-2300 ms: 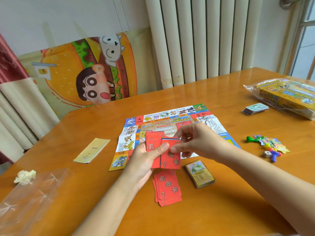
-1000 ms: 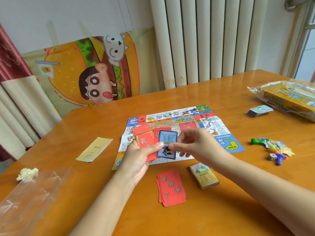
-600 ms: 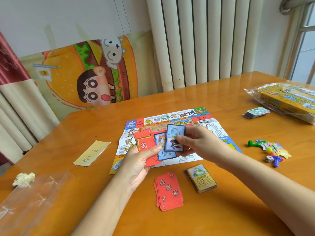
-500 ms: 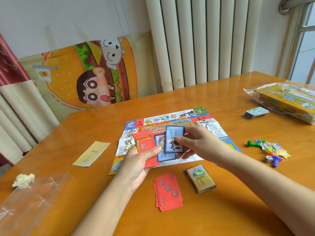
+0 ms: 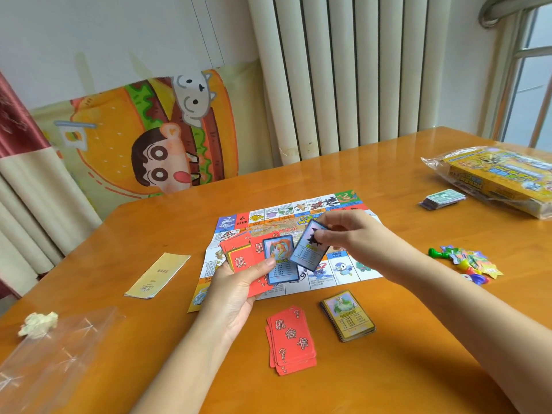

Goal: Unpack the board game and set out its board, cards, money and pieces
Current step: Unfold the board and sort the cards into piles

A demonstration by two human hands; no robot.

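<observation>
Since half a second back, our right hand (image 5: 355,240) has tilted the blue card (image 5: 309,252) and pulled it off the fan, fingers pinched on its top edge above the board (image 5: 343,267). Our left hand (image 5: 236,291) grips the red cards (image 5: 239,258) with a second blue card (image 5: 280,258) under the thumb. If that thumb slackens, they'd probably spill onto the red pile (image 5: 291,339) on the table (image 5: 418,354) and mix everything again.

left hand (image 5: 239,286) above the near left corner of the game board (image 5: 343,268), fingers curled under a fan of cards (image 5: 242,259), thumb pressed across its face. right hand (image 5: 351,237) above the board's centre, thumb and fingers pinching one blue-bordered card (image 5: 307,252). left forearm (image 5: 185,360) and right forearm (image 5: 448,297) bare, extending from the board's near side.
</observation>
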